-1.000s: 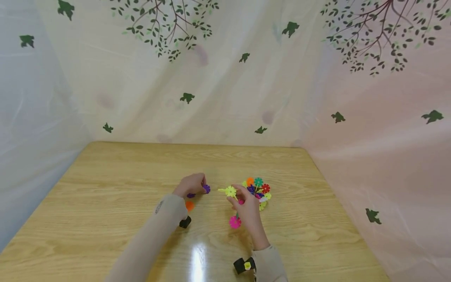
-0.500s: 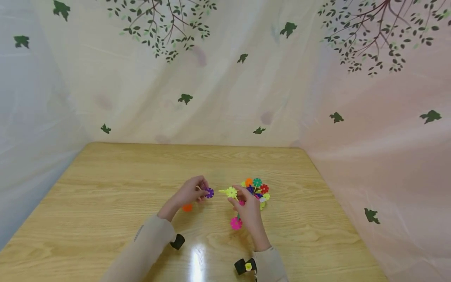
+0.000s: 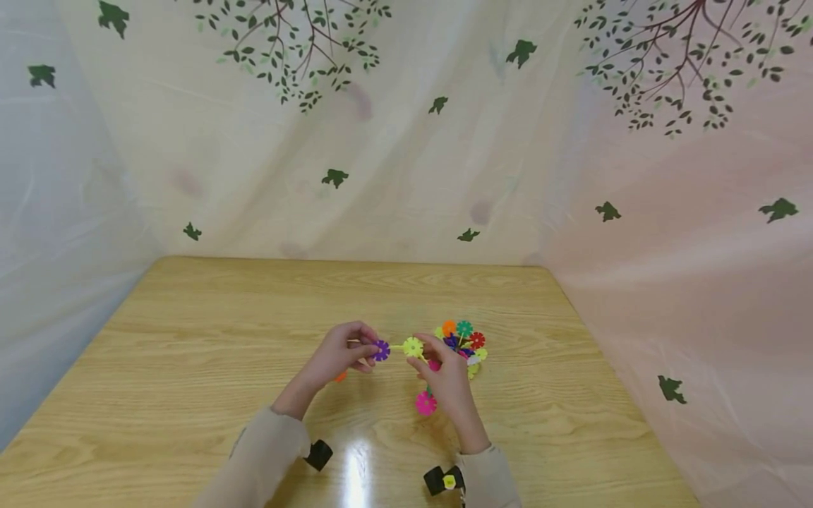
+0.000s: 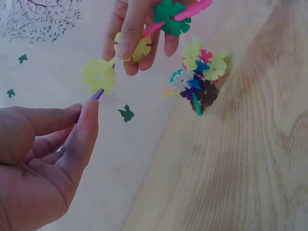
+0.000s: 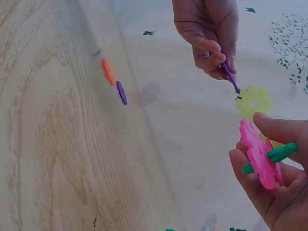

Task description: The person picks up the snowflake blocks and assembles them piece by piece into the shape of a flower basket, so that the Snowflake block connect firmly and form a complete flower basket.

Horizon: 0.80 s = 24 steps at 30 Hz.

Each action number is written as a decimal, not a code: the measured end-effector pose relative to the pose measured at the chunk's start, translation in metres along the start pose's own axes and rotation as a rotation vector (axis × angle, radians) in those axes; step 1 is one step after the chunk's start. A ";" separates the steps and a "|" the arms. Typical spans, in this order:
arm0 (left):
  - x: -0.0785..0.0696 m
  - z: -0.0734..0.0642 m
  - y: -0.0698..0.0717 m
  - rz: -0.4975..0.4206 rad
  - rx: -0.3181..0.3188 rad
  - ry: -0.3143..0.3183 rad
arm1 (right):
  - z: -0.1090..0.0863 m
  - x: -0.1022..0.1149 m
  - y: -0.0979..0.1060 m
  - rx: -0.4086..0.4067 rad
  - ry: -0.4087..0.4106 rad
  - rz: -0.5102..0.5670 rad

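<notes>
My left hand (image 3: 336, 354) pinches a purple snowflake disc (image 3: 381, 351) between thumb and fingers. In the left wrist view the purple disc's edge meets the notched rim of a yellow disc (image 4: 98, 76). That yellow disc is the end of a chain of interlocked discs, which my right hand (image 3: 448, 370) holds. Thumb and fingers grip the chain at its second yellow disc (image 3: 413, 347). Further along come a pink disc (image 5: 257, 153), a green disc (image 4: 172, 17) and another pink disc (image 3: 426, 403) hanging below. How deeply the purple and yellow slots engage cannot be told.
Behind my right hand, a colourful cluster of joined discs (image 3: 478, 340) stands on the wooden table (image 3: 254, 303). An orange disc (image 5: 108, 71) and a loose purple disc (image 5: 121, 93) lie on the table near my left hand. A printed curtain (image 3: 406, 155) encloses the table.
My left hand has brought the purple disc from near the table toward the right, up to the yellow end of the chain. My right hand has stayed nearly still.
</notes>
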<state>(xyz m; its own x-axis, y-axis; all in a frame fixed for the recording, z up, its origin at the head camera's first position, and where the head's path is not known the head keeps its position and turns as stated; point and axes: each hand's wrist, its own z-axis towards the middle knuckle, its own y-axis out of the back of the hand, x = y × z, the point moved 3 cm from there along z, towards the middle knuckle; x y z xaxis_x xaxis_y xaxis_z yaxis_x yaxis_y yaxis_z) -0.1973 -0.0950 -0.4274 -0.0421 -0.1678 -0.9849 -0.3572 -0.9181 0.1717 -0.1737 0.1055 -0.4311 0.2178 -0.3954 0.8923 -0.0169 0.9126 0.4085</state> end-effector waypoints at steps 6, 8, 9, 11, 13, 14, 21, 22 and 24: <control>0.000 -0.002 0.002 -0.046 -0.014 0.003 | 0.001 0.001 0.001 0.003 0.011 -0.006; -0.001 -0.003 0.001 -0.058 -0.024 0.012 | 0.001 0.001 0.001 0.006 0.015 -0.011; -0.001 -0.004 0.001 -0.060 -0.027 0.015 | 0.001 0.002 0.001 0.008 0.016 -0.013; -0.002 -0.005 0.000 -0.067 -0.032 0.018 | 0.001 0.002 0.003 0.014 0.021 -0.026; -0.002 -0.007 -0.001 -0.078 -0.035 0.018 | 0.001 0.003 0.004 0.019 0.031 -0.045; -0.002 -0.008 -0.001 -0.081 -0.034 0.013 | 0.001 0.004 0.004 0.020 0.038 -0.058; -0.004 -0.012 -0.004 -0.100 -0.045 -0.023 | 0.001 0.008 0.007 0.016 0.091 -0.116; -0.004 -0.012 -0.005 -0.103 -0.049 -0.019 | 0.001 0.008 0.007 0.016 0.097 -0.121; -0.004 -0.012 -0.006 -0.109 -0.056 -0.014 | 0.001 0.008 0.007 0.019 0.111 -0.138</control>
<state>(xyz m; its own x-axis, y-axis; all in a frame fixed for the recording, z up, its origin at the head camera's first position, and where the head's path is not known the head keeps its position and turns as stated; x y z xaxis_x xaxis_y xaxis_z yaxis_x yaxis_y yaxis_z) -0.1832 -0.0928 -0.4244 -0.0188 -0.0612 -0.9979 -0.3074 -0.9494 0.0641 -0.1729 0.1088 -0.4206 0.3258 -0.5020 0.8012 0.0029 0.8479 0.5301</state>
